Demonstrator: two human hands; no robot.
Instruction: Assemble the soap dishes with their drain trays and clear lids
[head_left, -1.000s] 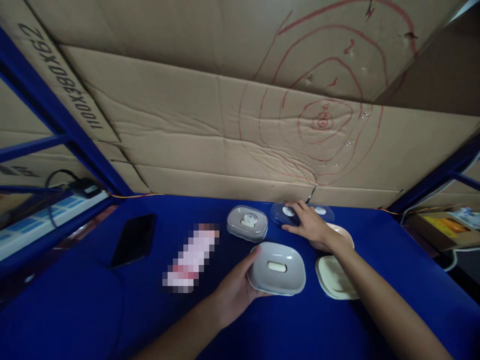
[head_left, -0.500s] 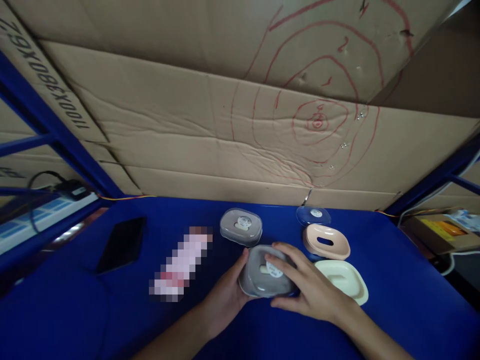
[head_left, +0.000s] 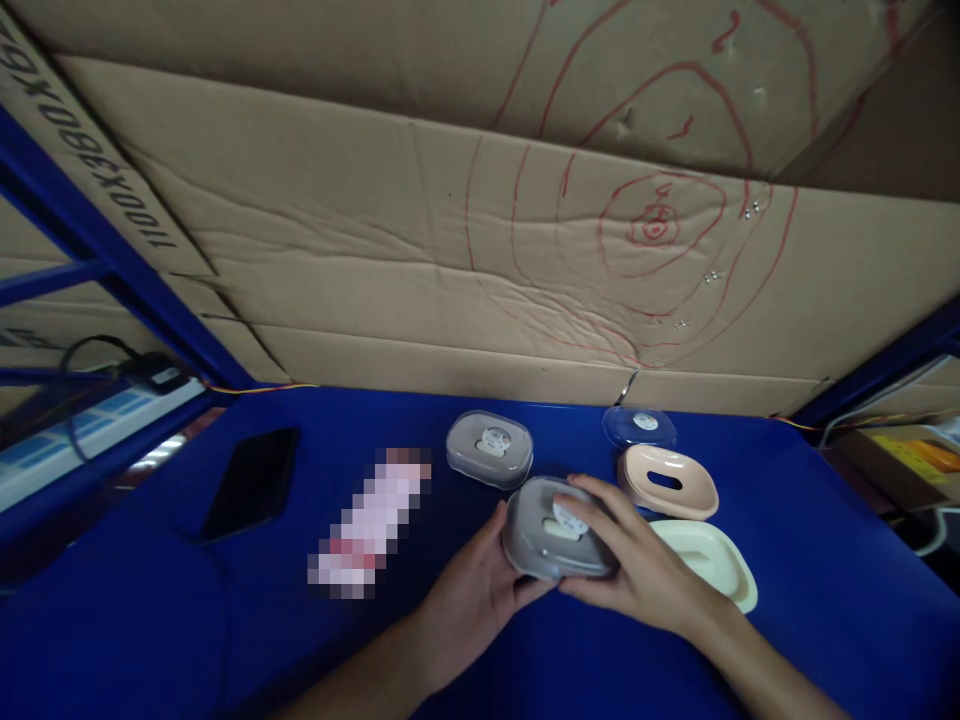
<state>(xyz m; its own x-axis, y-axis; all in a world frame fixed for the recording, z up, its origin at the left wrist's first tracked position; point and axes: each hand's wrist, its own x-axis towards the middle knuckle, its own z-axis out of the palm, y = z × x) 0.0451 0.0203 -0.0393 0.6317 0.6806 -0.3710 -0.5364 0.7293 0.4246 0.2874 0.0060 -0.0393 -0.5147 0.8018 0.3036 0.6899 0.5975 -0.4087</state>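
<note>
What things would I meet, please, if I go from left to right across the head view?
Power strip, flat black device, pixelated pink-and-white item, hand-held grey box, peach dish, cardboard box. Things with unclear order are left out.

We've got bare blue flat surface (head_left: 300, 650) open along the near left; far right, the oval pink dish (head_left: 701, 483) and pale green tray (head_left: 739, 570) block our way.
</note>
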